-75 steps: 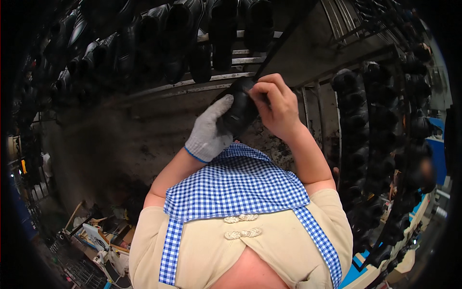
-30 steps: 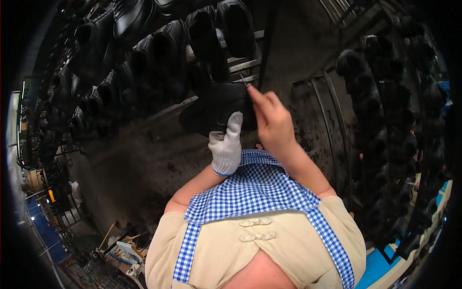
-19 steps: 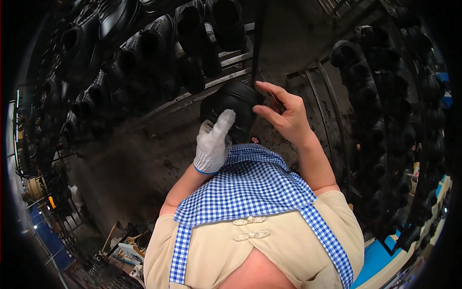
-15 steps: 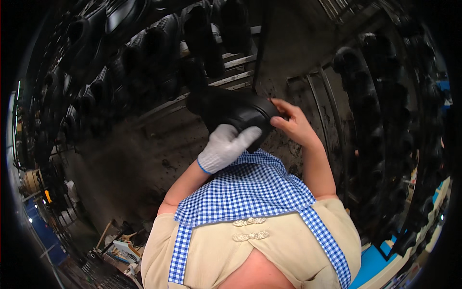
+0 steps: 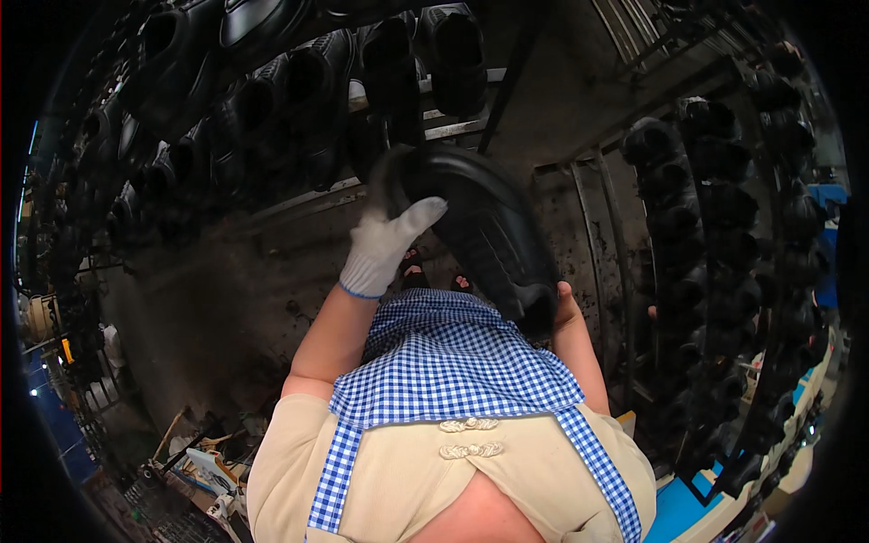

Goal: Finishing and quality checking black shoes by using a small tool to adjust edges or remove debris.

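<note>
A black shoe (image 5: 493, 222) is held up in front of my apron, slanting from upper left to lower right. My left hand (image 5: 385, 240), in a white knit glove, grips its upper left end. The gloved thumb lies across the near side, while the fingers beyond are blurred. My bare right hand (image 5: 568, 312) holds the lower right end from the side. Only its thumb and the edge of the palm show; the shoe covers the other fingers. Which end is the toe I cannot tell.
Several black shoes (image 5: 385, 59) stand on a metal-barred rack (image 5: 457, 127) ahead and to the left. Another rack of dark shoes (image 5: 670, 190) runs along the right. Bare metal rails (image 5: 593, 213) stand between. Assorted clutter (image 5: 213, 466) lies at lower left, beside a blue surface (image 5: 683, 511) at lower right.
The shoe has swung round, its right end now lower and nearer me. My left hand has moved up and left along it; my right hand has dropped lower.
</note>
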A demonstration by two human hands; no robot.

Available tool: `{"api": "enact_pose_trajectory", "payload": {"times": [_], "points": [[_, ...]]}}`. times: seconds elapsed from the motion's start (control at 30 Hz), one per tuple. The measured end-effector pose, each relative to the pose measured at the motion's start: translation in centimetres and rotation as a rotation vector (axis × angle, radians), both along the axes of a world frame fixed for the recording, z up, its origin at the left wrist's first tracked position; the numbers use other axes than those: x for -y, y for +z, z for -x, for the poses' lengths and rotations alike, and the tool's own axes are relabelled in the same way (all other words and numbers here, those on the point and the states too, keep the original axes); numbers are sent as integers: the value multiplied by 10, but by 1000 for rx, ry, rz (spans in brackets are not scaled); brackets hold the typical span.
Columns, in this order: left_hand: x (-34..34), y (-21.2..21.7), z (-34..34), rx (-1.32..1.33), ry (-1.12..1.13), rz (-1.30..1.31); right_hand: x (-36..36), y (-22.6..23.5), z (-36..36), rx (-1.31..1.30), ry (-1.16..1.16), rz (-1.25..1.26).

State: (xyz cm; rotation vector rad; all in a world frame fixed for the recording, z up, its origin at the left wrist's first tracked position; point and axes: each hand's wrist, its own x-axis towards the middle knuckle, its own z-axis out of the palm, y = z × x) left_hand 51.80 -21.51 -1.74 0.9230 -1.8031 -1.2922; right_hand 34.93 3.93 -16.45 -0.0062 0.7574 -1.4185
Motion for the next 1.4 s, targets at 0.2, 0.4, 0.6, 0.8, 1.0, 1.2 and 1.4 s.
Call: {"api": "enact_pose_trajectory", "payload": {"times": [0.2,0.4,0.6,0.8,1.0,1.2,1.4], "points": [[-24,3,23,28,-173,-465,35,6,-19,-408,-1,-54],[-27,-19,37,7,-234,-225,50,62,-42,-269,-212,-356],[-2,-38,50,62,-317,-160,11,35,-23,-112,-209,-111],[56,-115,63,298,-290,-145,8,33,-34,325,-339,-65],[125,-174,74,1207,37,409,75,-55,-6,246,-244,-181],[139,-168,84,1429,-357,344,211,-83,22,270,-264,-112],[122,-147,55,1148,-440,519,255,-113,26,93,-462,-408]]}}
